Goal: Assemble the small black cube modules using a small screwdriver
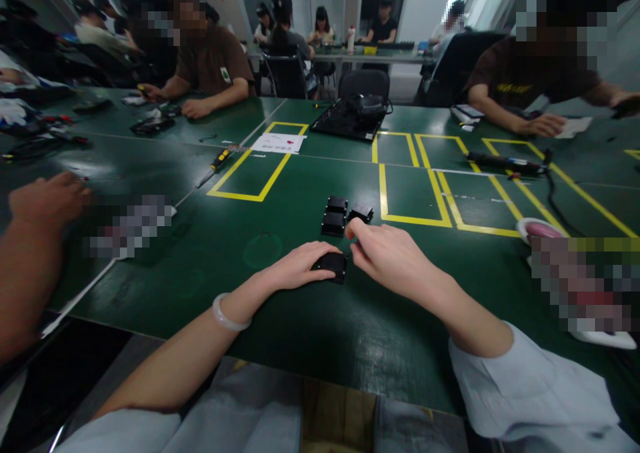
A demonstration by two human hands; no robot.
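Under the fingers of my left hand [300, 265], a small black rectangular block [334, 263] rests on the green table, gripped between thumb and fingers. Close by on its right side, my right hand [387, 253] is closed in a pinch. A thin dark tip shows between its fingertips and the block, too small to name. Just beyond lie two similar black blocks [334, 215] side by side, and another dark block [361, 211] sits by my right knuckles, tilted to them.
Yellow tape outlines [417, 223] mark the green table [280, 333]. A yellow-black screwdriver [220, 159], a white paper [279, 143], a black tray [345, 123] and a black corded tool [505, 163] lie farther off. At left, another person's hand [47, 199] reaches over the table.
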